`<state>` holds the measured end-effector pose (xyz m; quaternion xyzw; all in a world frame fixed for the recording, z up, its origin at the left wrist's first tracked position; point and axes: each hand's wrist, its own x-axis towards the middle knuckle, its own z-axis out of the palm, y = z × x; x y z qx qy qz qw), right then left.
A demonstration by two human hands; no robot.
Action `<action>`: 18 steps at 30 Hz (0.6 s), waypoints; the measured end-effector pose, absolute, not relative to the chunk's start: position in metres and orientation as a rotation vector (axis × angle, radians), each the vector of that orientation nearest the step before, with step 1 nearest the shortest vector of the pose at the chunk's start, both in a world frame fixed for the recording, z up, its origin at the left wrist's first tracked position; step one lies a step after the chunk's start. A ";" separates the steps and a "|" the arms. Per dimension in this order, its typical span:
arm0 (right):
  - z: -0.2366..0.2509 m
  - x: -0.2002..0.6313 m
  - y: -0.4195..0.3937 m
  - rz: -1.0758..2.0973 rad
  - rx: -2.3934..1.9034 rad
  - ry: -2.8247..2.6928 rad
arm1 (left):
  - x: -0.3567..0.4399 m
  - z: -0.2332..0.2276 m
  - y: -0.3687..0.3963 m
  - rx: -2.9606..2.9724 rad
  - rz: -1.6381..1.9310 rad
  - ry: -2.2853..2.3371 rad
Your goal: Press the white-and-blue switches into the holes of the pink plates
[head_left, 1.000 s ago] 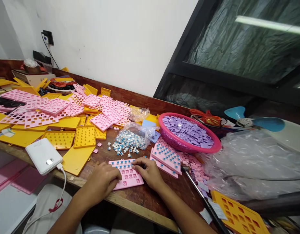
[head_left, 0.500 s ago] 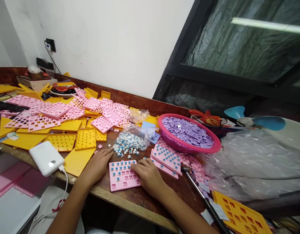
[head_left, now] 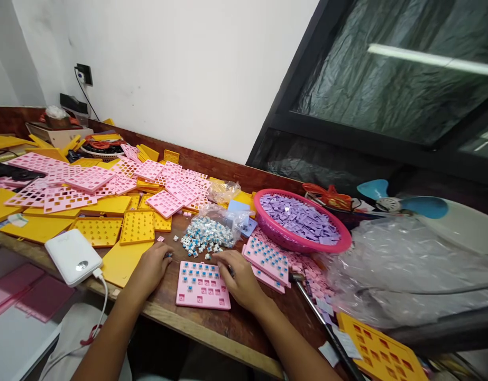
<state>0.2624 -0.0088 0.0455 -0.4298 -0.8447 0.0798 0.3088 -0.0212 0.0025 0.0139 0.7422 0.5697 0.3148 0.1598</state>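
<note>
In front of me on the table lies a pink keyboard plate (head_left: 198, 302), its upper rows filled with blue-and-white key switches and several lower slots bare. My left hand (head_left: 153, 265) rests left of the plate, its fingers curled around a small bluish piece that looks like a key switch. Over the plate's upper right corner is my right hand (head_left: 239, 278), index finger reaching forward and thumb bent in. Something small and dark shows between them, too hidden to name. Beyond the plate, loose key switches (head_left: 206, 233) spill from a clear bag (head_left: 238, 219).
Right of my hand are stacked pink plates with switches (head_left: 265, 258), a hammer-like tool (head_left: 313, 304) and a pink basket (head_left: 342, 243) of purple pieces. Yellow trays (head_left: 137, 227), pink frames (head_left: 91, 179) and a white power bank (head_left: 74, 256) cover the left side.
My right fingers have come off the plate's switch rows and stretch toward the loose switches. My left hand has drawn back slightly from beside the pile, with its fingers more curled.
</note>
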 end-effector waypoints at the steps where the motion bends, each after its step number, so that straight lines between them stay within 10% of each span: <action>1: 0.045 0.262 -0.006 0.240 -1.112 -2.264 | -0.021 0.016 0.000 2.119 0.910 1.628; 18: 0.040 0.272 0.009 0.483 -1.198 -2.280 | 0.006 0.062 -0.076 2.380 0.450 1.226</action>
